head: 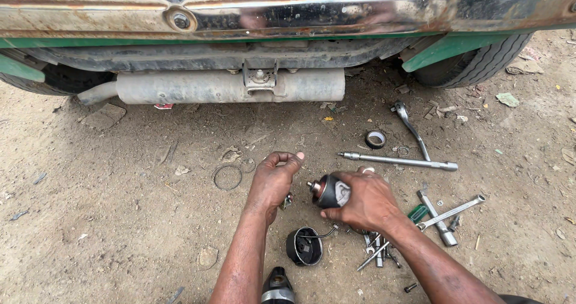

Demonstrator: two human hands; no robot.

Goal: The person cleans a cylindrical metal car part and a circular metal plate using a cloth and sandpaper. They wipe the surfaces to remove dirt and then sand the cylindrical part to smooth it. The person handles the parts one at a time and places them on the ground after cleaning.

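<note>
My right hand (pixel 367 201) grips a dark cylindrical motor part (pixel 329 191) with a short shaft at its left end, held just above the dirt. My left hand (pixel 273 178) is beside it to the left, fingers curled, with a small metal piece (pixel 287 202) showing under the palm; whether it holds that piece is unclear. Below the hands lies a round black end cap (pixel 304 246) with a thin wire running from it. Another dark cylindrical part (pixel 277 287) sits at the bottom edge between my forearms.
A green car's rusty chrome bumper (pixel 288 13) and grey muffler (pixel 231 86) span the top, a tyre (pixel 474 64) at right. A long socket bar (pixel 399 160), spanners (pixel 447 214), small sockets (pixel 378 253), a ring (pixel 228 177) and a round collar (pixel 375 138) lie on the dirt.
</note>
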